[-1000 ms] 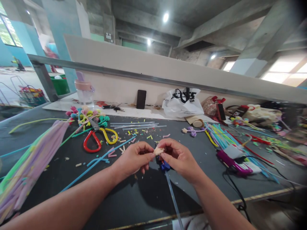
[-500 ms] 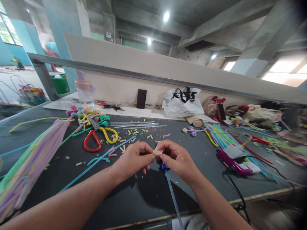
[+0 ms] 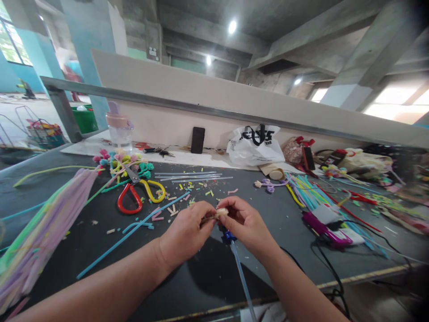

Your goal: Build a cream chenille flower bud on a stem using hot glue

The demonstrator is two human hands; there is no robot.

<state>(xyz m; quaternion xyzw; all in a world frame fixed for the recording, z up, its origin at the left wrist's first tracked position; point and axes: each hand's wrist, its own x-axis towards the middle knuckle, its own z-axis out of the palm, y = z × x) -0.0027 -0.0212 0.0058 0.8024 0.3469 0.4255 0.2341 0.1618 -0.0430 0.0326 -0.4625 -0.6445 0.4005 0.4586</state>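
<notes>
My left hand (image 3: 191, 230) and my right hand (image 3: 246, 224) meet over the middle of the dark table, both closed in a pinch. Between their fingertips is a small cream fuzzy piece (image 3: 221, 213), which looks like bent chenille stem; the fingers cover part of it. Just below my right fingers, a blue part (image 3: 229, 235) shows with a translucent glue stick (image 3: 240, 273) running from it towards the table's front edge. To the left lie scissors (image 3: 130, 199) with one red and one yellow handle, and a long blue chenille stem (image 3: 134, 232).
Bundles of pastel chenille stems lie left (image 3: 63, 219) and right (image 3: 306, 192). Cut scraps (image 3: 172, 209) and several glue sticks (image 3: 192, 175) are scattered ahead. A phone (image 3: 197, 140), bottle (image 3: 119, 129) and white bag (image 3: 254, 145) stand at the back. A purple corded tool (image 3: 326, 230) sits right.
My left hand has turned, its fingers curling in more. The cream piece now looks rounder and more bunched between the fingertips. The things on the table stay where they were.
</notes>
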